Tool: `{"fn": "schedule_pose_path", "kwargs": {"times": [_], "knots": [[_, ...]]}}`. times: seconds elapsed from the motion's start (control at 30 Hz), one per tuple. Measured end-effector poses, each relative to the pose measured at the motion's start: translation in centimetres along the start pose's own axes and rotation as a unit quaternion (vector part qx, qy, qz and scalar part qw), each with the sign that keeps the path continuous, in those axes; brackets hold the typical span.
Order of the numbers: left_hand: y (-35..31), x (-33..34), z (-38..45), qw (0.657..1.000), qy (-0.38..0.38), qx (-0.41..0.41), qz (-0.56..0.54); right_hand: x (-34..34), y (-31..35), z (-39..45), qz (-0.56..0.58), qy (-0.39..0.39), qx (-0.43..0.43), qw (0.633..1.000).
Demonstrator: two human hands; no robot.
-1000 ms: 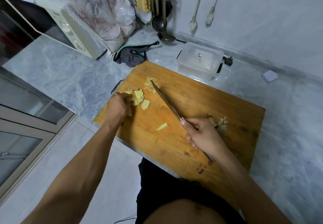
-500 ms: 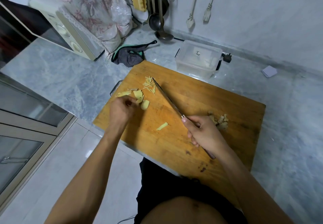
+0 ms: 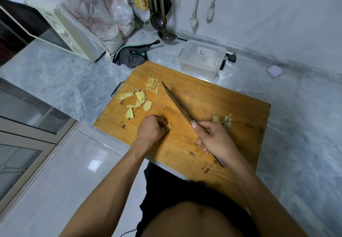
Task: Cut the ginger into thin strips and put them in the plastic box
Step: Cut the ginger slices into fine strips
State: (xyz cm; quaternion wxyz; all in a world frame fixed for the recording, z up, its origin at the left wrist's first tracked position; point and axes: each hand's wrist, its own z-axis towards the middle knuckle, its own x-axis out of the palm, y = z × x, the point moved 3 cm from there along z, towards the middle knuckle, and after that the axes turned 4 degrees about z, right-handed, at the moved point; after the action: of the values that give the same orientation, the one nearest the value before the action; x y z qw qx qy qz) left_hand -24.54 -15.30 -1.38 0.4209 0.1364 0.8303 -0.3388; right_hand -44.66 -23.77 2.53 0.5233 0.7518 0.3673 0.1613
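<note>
A wooden cutting board (image 3: 212,98) lies on the marble counter. Several flat ginger slices (image 3: 138,99) sit at its left end, and a small pile of thin ginger strips (image 3: 152,85) lies just beyond them. My left hand (image 3: 150,130) pinches a lone ginger slice (image 3: 168,125) near the board's front edge. My right hand (image 3: 215,137) grips the handle of a long knife (image 3: 175,101), whose blade points toward the strips. Ginger scraps (image 3: 223,119) lie behind my right hand. The clear plastic box (image 3: 201,59) stands with its lid on behind the board.
A microwave (image 3: 61,31) under a floral cloth stands at the back left. A dark rag (image 3: 132,56) lies beside the board's far corner. A ladle (image 3: 166,33) and utensils hang at the wall. A folded paper (image 3: 274,70) lies at the right.
My left hand left the slices at the board's left end and moved right and nearer to me, onto the lone slice. The knife has barely shifted.
</note>
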Motion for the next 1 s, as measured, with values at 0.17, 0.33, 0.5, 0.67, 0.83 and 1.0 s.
{"fn": "schedule_pose_path", "kwargs": {"times": [0.17, 0.33, 0.5, 0.67, 0.83, 1.0], "knots": [[-0.3, 0.3, -0.8, 0.996, -0.042, -0.072, -0.027, -0.3, -0.2, -0.5, 0.001, 0.006, -0.007, 1.000], [0.9, 2.0, -2.7, 0.969, -0.094, -0.126, -0.190, -0.7, -0.5, -1.2, -0.011, 0.029, -0.006, 1.000], [1.9, 2.7, -4.1, 0.930, -0.114, -0.183, -0.299, -0.8, -1.2, -2.0, -0.024, 0.076, 0.020, 0.997], [1.1, 3.1, -3.6, 0.875, -0.058, -0.255, -0.407, -0.5, -1.4, -2.7, -0.045, 0.112, 0.010, 0.993], [-0.2, 4.0, -3.5, 0.844, -0.052, -0.289, -0.448, -0.5, -1.2, -3.5, -0.073, 0.132, -0.008, 0.989], [0.4, 5.0, -3.6, 0.836, -0.087, -0.273, -0.468, -0.9, -0.8, -3.1, -0.112, 0.155, -0.008, 0.982]]}}
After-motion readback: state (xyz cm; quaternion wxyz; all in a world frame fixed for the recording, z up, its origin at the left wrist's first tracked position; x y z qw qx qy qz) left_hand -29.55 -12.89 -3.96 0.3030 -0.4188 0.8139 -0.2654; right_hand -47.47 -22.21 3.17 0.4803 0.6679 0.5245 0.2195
